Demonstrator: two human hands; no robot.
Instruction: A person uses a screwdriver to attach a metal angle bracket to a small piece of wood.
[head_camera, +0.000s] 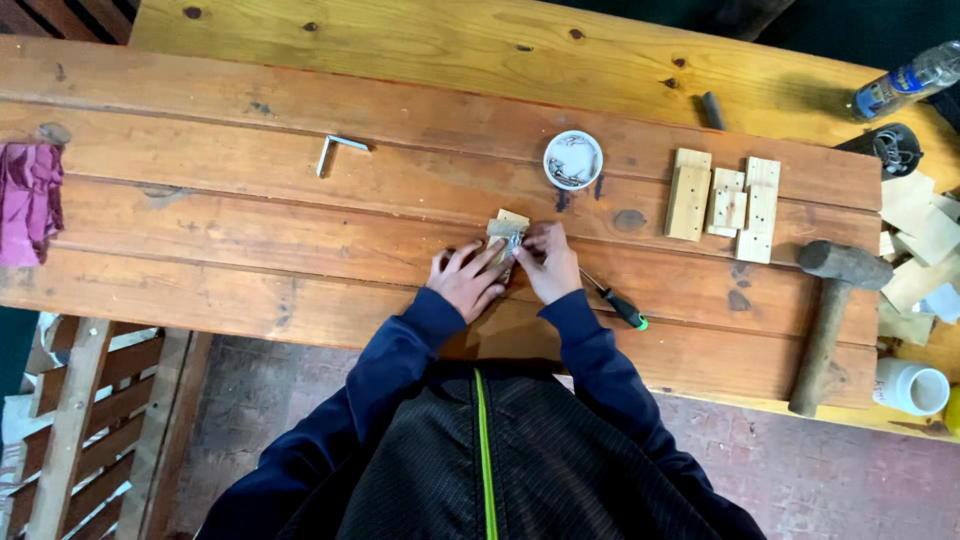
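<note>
On the near middle of the brown plank counter (250, 210), your left hand (466, 279) lies palm down, fingers spread and pressing the small pale wooden block (508, 229) with its metal piece. Your right hand (548, 259) curls closed, fingertips pinching that block's right edge. Both forearms angle inward. Just right of your right hand lies a green-handled screwdriver (618, 306); farther off sits a white round cup of screws (573, 160).

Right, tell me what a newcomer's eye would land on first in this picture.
First the two hands at the middle of the wooden bench: the left hand and right hand both press on a small wooden block with a metal piece on it. Next, the big mallet at the right edge, and the white cup of metal hardware just beyond the hands.
</note>
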